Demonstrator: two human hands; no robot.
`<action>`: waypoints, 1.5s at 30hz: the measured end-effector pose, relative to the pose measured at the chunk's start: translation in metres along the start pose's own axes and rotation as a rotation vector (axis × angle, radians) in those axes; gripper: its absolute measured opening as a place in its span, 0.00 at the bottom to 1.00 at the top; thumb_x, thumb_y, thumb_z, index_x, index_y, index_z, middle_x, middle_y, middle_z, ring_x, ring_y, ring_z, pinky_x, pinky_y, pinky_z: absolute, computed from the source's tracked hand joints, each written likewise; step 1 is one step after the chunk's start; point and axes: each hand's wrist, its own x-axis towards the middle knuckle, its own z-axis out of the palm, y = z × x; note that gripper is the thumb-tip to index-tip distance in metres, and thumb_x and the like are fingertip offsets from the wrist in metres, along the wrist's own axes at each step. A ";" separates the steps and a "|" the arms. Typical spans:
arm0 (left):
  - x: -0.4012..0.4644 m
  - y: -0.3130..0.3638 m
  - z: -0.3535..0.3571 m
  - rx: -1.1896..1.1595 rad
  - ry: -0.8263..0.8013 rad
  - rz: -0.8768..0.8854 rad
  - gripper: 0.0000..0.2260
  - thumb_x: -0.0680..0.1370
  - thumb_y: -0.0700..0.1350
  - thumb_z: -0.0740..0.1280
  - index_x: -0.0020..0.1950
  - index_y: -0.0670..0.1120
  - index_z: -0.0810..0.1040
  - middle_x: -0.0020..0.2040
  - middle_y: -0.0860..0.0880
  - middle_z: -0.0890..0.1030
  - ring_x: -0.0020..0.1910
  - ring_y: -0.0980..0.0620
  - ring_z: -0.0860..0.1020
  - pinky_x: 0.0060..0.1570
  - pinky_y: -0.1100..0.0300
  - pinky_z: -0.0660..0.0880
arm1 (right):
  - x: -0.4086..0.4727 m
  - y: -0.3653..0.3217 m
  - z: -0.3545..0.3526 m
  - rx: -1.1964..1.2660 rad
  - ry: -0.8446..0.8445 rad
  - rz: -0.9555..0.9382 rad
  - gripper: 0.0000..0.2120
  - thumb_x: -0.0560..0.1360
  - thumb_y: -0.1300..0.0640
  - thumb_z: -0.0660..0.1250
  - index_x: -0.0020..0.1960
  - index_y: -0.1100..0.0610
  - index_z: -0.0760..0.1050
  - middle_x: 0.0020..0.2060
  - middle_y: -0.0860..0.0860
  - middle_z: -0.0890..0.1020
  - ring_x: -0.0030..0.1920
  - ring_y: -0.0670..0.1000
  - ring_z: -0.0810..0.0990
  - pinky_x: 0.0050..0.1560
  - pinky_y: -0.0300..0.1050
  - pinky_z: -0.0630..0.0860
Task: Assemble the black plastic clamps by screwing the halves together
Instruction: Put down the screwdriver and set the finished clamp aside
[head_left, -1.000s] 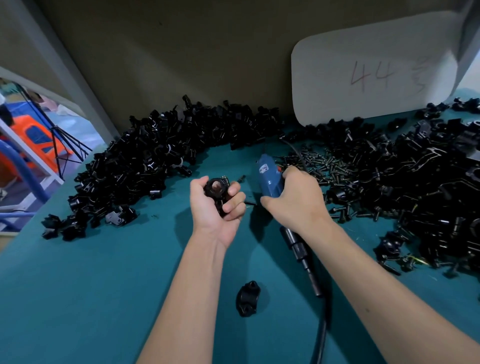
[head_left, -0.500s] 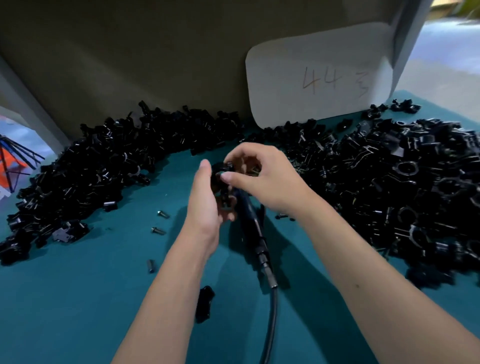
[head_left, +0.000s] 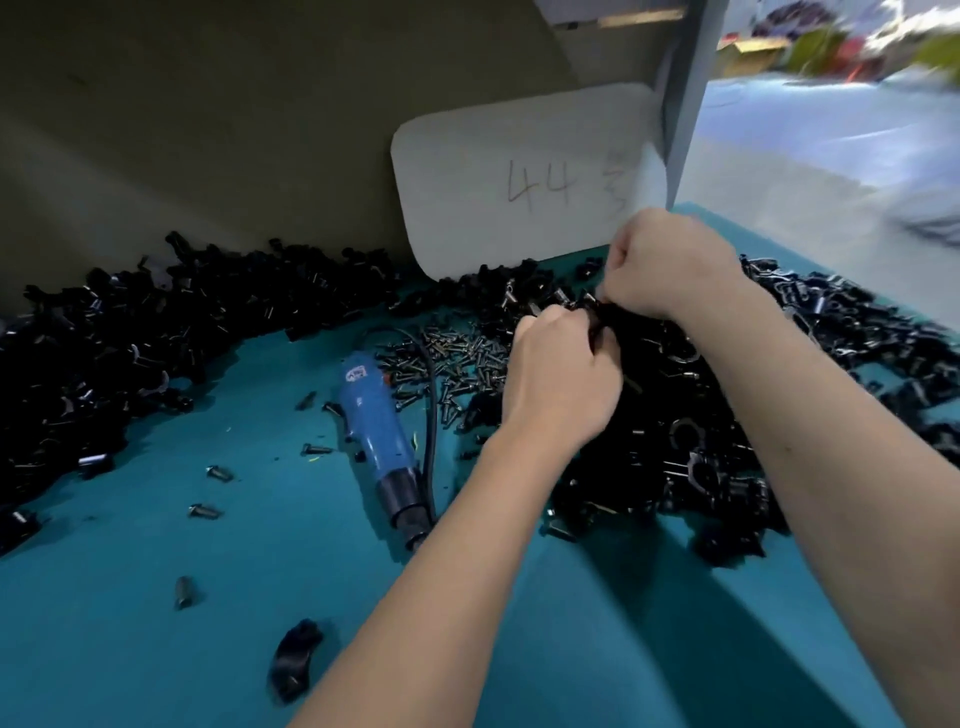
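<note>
Both hands gripped clamp halves right of idle blue screwdriver; screwing not started, big loose pile left.

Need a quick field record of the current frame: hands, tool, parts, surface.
left hand: curled round a black clamp piece, above the right-side pile
right hand: pinching at the same piece from the far side
electric screwdriver: blue, lying on the table, unheld, its black cable beside it
screws: loose heap between the screwdriver and the hands
clamp piles: one at left, one at right
single clamp half: alone near the front edge
table: teal surface
sign: white, marked 44
</note>
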 end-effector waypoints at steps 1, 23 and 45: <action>0.000 0.002 0.004 0.018 -0.020 0.008 0.10 0.83 0.45 0.62 0.49 0.42 0.80 0.50 0.43 0.78 0.52 0.41 0.75 0.54 0.45 0.74 | 0.003 0.001 -0.001 -0.057 -0.011 -0.013 0.07 0.72 0.56 0.72 0.50 0.55 0.82 0.47 0.57 0.82 0.50 0.62 0.80 0.50 0.51 0.79; 0.067 -0.127 -0.082 0.346 0.124 -0.339 0.12 0.76 0.41 0.62 0.52 0.48 0.84 0.55 0.45 0.81 0.59 0.42 0.74 0.60 0.57 0.64 | 0.092 -0.119 0.126 -0.400 -0.357 -0.342 0.32 0.78 0.61 0.67 0.79 0.45 0.63 0.74 0.56 0.66 0.77 0.62 0.58 0.73 0.68 0.64; 0.049 -0.204 -0.128 0.400 0.201 -0.451 0.19 0.73 0.28 0.65 0.63 0.37 0.70 0.60 0.35 0.73 0.50 0.34 0.78 0.44 0.48 0.74 | 0.079 -0.118 0.135 -0.130 0.092 -0.239 0.11 0.70 0.76 0.65 0.39 0.61 0.70 0.36 0.57 0.72 0.43 0.62 0.79 0.38 0.49 0.73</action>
